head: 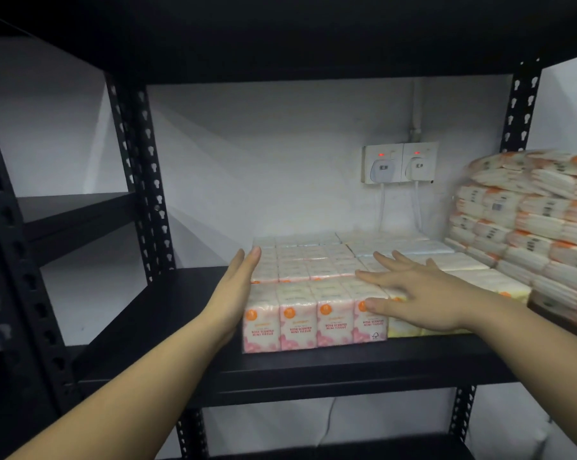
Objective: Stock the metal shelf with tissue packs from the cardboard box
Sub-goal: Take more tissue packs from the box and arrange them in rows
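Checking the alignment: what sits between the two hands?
Head view: the pink rose-scented tissue pack lies between the left hand, against its side, and the right hand, on top.

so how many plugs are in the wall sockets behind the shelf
2: the left plug and the right plug sit side by side in the double wall socket above the tissue packs. None seem hidden.

Left hand (pixel 239 287) flat against the pink tissue pack (pixel 313 313); right hand (pixel 423 290) rests on top.

dim, soft blur, wide-angle bend at edges, dark corners.
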A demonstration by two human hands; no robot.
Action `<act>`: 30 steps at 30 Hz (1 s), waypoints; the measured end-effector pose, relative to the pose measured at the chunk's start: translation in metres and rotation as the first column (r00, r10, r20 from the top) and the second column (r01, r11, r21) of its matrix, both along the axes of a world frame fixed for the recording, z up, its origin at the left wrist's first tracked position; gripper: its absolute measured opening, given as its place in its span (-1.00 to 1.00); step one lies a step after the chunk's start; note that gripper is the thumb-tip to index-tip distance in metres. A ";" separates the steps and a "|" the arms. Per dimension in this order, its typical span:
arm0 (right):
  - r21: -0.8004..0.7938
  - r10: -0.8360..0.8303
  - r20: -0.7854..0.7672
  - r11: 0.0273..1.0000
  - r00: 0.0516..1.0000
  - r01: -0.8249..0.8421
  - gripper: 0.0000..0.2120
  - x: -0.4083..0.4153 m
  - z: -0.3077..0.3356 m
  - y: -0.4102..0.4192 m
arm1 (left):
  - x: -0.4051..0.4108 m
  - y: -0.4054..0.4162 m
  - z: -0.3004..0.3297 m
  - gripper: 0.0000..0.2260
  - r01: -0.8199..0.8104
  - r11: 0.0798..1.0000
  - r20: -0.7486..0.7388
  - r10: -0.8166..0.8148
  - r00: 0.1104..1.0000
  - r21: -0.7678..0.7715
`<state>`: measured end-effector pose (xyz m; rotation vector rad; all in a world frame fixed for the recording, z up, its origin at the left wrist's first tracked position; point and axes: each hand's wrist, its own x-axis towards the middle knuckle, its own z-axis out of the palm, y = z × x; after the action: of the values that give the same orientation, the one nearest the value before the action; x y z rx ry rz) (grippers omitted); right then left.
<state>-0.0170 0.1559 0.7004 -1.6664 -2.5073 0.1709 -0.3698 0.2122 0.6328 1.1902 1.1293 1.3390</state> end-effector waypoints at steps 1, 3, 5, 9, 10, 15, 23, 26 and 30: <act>0.005 -0.004 -0.009 1.000 1.000 0.004 -0.23 -0.001 0.000 0.000 | 0.000 0.005 0.001 -0.12 -0.006 1.000 -0.004 0.006 1.000 -0.012; 0.017 -0.015 -0.027 1.000 1.000 0.016 -0.19 -0.001 -0.001 0.001 | 0.020 -0.019 0.026 -0.26 0.004 1.000 0.045 -0.003 0.999 -0.024; 0.029 -0.035 -0.025 0.999 0.999 0.036 -0.09 -0.002 -0.003 0.001 | 0.037 -0.040 0.045 -0.51 0.018 1.000 0.070 -0.018 0.997 0.001; 0.052 -0.126 0.052 0.991 0.991 0.123 0.08 -0.001 -0.001 -0.002 | 0.045 -0.063 0.050 -0.60 0.036 0.999 0.094 -0.034 0.995 -0.028; 0.047 -0.144 0.064 0.989 0.988 0.141 0.14 0.000 0.000 -0.002 | 0.042 -0.057 0.043 -0.60 0.038 0.999 0.091 -0.036 0.995 -0.026; 0.023 -0.168 0.084 0.986 0.982 0.167 0.33 0.000 -0.001 0.001 | 0.041 -0.052 0.039 -0.54 0.094 0.994 0.102 -0.087 0.991 -0.060; 0.038 -0.180 0.085 0.983 0.980 0.177 0.31 0.000 -0.001 -0.001 | 0.044 -0.052 0.040 -0.44 0.067 0.995 0.094 -0.060 0.994 -0.075; 0.069 -0.185 0.079 0.981 0.980 0.180 0.30 -0.002 0.000 -0.006 | 0.038 -0.061 0.045 -0.29 0.051 0.997 0.014 -0.051 0.999 -0.056; 0.182 -0.173 0.061 0.970 0.983 0.159 0.23 -0.012 -0.006 -0.021 | 0.031 -0.083 0.047 -0.45 0.014 0.998 -0.210 -0.001 0.978 0.063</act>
<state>-0.0291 0.1349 0.6942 -1.8290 -2.3399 -0.1312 -0.3388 0.1290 0.6795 1.4079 1.2363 1.2740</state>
